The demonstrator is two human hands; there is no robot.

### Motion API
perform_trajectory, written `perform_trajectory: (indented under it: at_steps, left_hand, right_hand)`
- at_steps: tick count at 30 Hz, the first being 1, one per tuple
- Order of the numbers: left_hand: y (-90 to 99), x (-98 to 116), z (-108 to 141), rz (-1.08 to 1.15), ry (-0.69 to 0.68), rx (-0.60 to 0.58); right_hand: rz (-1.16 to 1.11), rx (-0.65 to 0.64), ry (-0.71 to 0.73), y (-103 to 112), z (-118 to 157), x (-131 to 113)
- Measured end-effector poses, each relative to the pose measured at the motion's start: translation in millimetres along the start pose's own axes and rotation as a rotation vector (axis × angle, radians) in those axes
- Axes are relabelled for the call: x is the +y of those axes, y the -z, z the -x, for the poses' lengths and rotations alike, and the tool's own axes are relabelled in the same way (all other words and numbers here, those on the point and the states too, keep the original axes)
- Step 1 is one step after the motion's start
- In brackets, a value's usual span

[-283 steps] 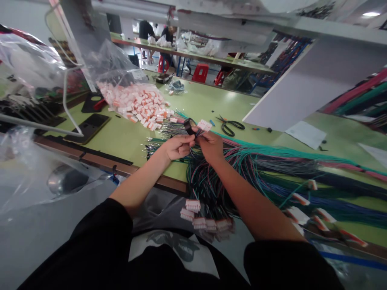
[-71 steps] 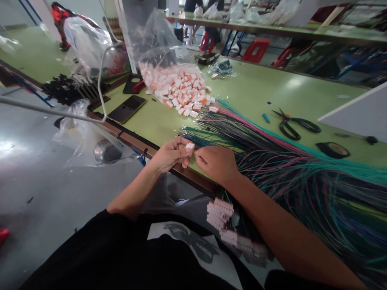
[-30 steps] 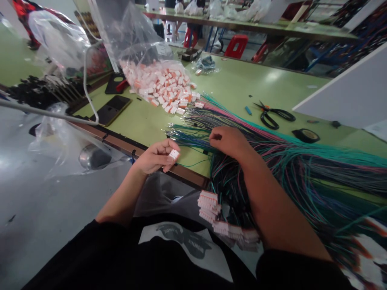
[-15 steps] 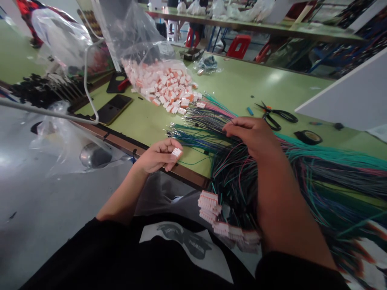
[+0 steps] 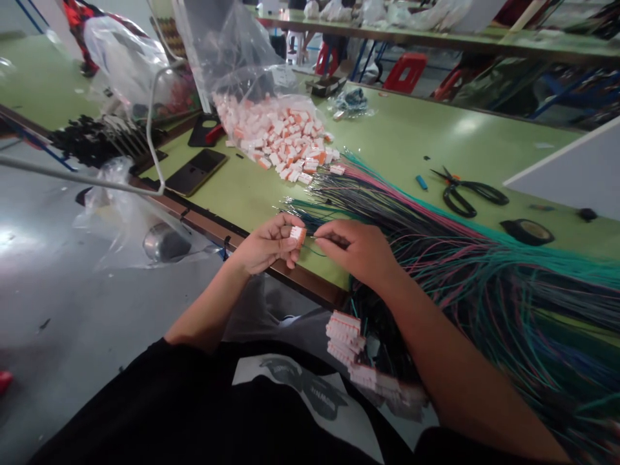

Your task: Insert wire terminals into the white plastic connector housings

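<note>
My left hand [image 5: 271,247] holds a small white and orange connector [image 5: 297,236] between thumb and fingers, near the table's front edge. Just right of it, my right hand [image 5: 356,248] pinches the thin end of a wire [image 5: 312,236], its tip pointing at the connector. Bundles of green, pink and dark wires [image 5: 436,232] lie behind and to the right of my right hand. A heap of white and orange connectors [image 5: 290,139] spills from a clear plastic bag [image 5: 242,58] beyond both hands. Finished-looking rows of connectors [image 5: 345,329] hang below the edge.
A phone [image 5: 196,172] lies at the left of the green table [image 5: 445,139]. Black-handled scissors [image 5: 467,190], a blue piece [image 5: 421,182] and a roll of black tape [image 5: 527,231] lie at the right. A bent metal rod [image 5: 151,123] stands at the left.
My right hand has moved from over the wire bundles down and left to beside the connector, now pinching a wire end. My left hand still holds the connector. The view has shifted slightly.
</note>
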State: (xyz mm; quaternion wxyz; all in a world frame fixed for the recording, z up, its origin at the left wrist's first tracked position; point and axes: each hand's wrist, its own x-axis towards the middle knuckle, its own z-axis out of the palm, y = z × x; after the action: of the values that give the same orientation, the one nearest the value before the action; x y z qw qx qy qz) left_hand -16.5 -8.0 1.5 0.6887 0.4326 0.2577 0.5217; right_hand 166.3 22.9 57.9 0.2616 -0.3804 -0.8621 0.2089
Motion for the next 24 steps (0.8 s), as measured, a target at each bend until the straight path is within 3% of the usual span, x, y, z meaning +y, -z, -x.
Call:
perform_trajectory:
  at_steps: [3, 10, 24]
  left_hand:
    - [0.0, 0, 0, 0.011, -0.001, 0.002]
    - [-0.9, 0, -1, -0.004, 0.002, 0.009]
    - [-7.6, -7, -1, -0.095, -0.074, 0.083]
  right_hand:
    - [0.011, -0.020, -0.066, 1, -1, 4]
    - [-0.037, -0.020, -0.032, -1, -1, -1]
    - [0.255, -0.003, -0.116, -15, 1, -8]
